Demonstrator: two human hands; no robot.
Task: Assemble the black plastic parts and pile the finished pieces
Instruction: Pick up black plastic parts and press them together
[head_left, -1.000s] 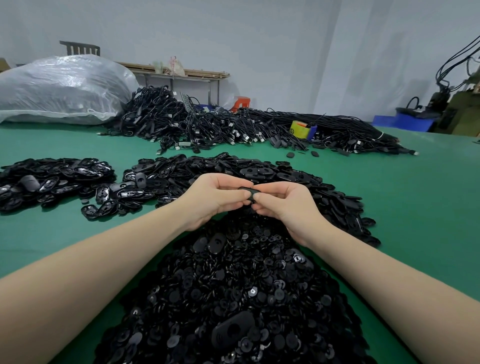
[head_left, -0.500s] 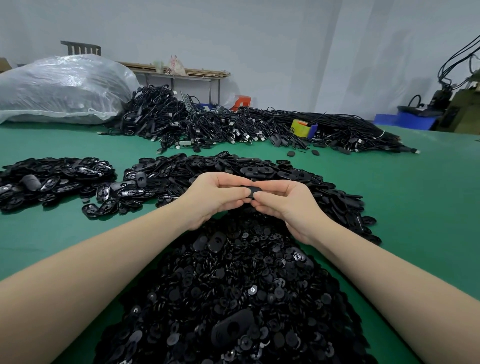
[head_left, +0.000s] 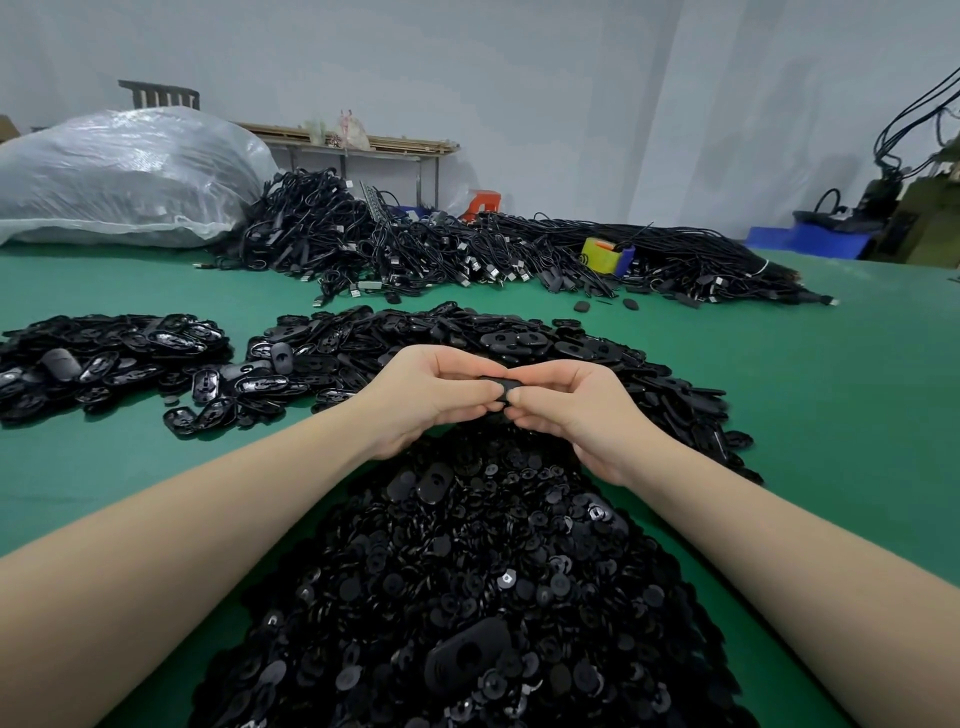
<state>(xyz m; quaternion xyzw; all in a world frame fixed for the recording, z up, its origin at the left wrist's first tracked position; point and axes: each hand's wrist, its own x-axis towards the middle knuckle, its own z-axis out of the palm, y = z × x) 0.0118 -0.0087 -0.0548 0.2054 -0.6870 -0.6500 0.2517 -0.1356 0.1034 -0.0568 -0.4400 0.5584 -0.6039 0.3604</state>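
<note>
While left hand (head_left: 431, 395) and right hand (head_left: 566, 410) meet fingertip to fingertip, both pinching one black part (head_left: 500, 387) above the near pile of small discs (head_left: 467, 571), oval shells pile (head_left: 519, 343) sits behind on green table (head_left: 831, 415), cables (head_left: 467, 249) beyond.

No legible text, brand, number or sign anywhere in my feed. The only candidate I can pick out is a dark round mark on the yellow box (head_left: 600, 254) lying among the cables (head_left: 415, 244) at the far side of the table, and it is too small and blurred for me to read. The black plastic parts (head_left: 467, 571) show moulded shapes but no lettering I can make out.
</note>
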